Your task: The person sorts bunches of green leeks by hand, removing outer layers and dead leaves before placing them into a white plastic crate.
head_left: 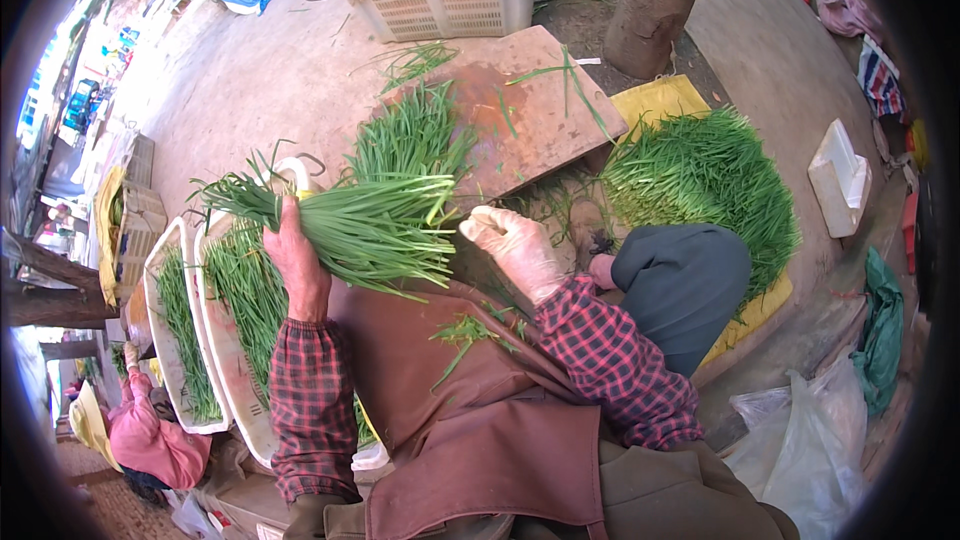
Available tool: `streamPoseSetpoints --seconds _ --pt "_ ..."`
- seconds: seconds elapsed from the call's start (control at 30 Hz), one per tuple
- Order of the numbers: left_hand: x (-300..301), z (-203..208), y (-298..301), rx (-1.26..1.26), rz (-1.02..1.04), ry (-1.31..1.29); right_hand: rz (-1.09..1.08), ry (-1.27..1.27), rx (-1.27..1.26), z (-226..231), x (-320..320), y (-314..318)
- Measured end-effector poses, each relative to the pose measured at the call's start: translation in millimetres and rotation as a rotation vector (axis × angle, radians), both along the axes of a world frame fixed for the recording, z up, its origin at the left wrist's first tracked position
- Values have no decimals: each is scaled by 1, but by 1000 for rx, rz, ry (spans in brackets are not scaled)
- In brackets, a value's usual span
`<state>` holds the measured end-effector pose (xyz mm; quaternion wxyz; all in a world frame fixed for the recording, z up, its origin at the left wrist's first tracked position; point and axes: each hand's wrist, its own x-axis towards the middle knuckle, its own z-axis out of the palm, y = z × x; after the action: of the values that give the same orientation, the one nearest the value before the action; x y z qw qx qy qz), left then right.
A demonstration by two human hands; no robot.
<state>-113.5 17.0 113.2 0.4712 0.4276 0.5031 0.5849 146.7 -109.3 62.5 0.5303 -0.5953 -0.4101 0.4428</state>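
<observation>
A bunch of chives (385, 230) is gripped by the left hand (294, 258), at the near left of the low surface (545, 85). The right hand (512, 248) is held with curled fingers beside the bunch's pale ends, nearer than the surface; whether anything is pinched cannot be told. Loose chives (415, 135) are laid on the surface's left part. Right of it, a chive heap (705, 180) is spread on a yellow sheet (660, 98); left of it, white crates (247, 435) are filled.

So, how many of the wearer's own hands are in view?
2: the left hand, gripping a chive bunch, and the right hand, just right of that bunch.
</observation>
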Motion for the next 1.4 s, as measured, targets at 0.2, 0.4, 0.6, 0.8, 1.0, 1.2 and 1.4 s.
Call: streamPoseSetpoints --seconds 0.2,0.4,0.6,0.8,1.0,1.2,1.4 --pt "28 4 -15 56 12 -14 -55 -460 70 -29 -18 22" --pt "20 15 -19 49 5 2 -167 172 -289 -111 61 10" --pt "17 14 -21 39 -76 73 168 247 -52 -33 37 15" --pt "20 2 -15 19 -120 94 233 537 93 4 18 22" --pt "8 -7 -4 -34 -71 -132 17 -142 -93 -71 95 -2" --pt "9 -5 -4 -79 -77 -127 15 201 -33 -45 66 -2" --pt "13 -12 -2 -79 -107 -128 235 255 138 27 31 10"
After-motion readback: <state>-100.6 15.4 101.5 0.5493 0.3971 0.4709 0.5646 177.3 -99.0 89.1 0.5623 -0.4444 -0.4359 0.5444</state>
